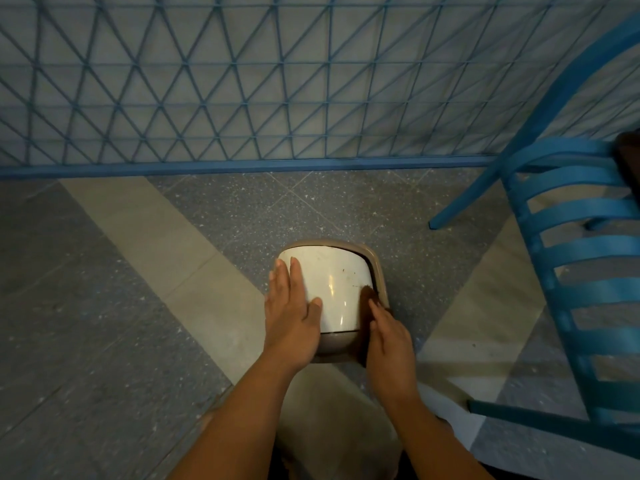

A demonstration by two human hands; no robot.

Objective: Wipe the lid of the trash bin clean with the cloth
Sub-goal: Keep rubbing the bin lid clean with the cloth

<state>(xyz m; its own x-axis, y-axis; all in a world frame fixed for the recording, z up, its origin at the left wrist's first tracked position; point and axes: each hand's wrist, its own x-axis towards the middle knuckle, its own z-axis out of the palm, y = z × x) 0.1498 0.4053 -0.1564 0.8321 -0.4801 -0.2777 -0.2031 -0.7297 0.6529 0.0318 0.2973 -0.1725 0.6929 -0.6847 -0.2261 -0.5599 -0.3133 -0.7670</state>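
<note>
Left hand [291, 306] lies flat, fingers straight, on the lid [329, 289], likely steadying the bin [375, 271] on the floor [104, 306]. Right hand [388, 337] presses a dark cloth [367, 296] against the lid's right edge; its grip looks flat, though blurred.

Grey speckled tile floor [104, 323] w/ beige bands, trash bin [377, 268] standing on it, blue chair [581, 251] legs beside

Bare floor [104, 271] lies open from 7 to 11 o'clock of the bin [375, 268]. At 12 a blue fence [242, 98] closes the far side. From 1 to 4 o'clock a blue chair [581, 271] stands near, its leg [460, 199] at 2.
</note>
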